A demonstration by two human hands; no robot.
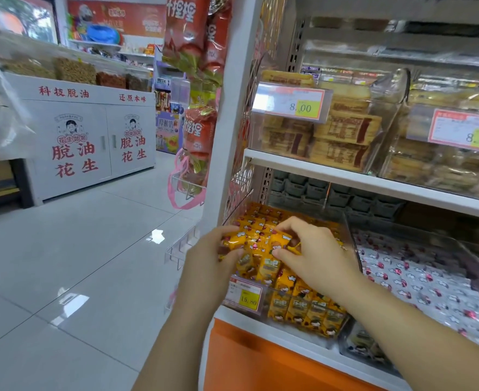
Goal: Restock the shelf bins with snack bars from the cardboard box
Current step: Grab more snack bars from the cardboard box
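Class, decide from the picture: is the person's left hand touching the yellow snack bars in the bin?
Touching. The head view shows the left hand pinching yellow snack bars between fingers and thumb.

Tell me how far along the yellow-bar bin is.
Done: the clear bin looks nearly full of yellow bars. In hand: left hand and right hand grip bars over the top layer. Left: seat these; the cardboard box is out of view, so remaining stock is unknown.
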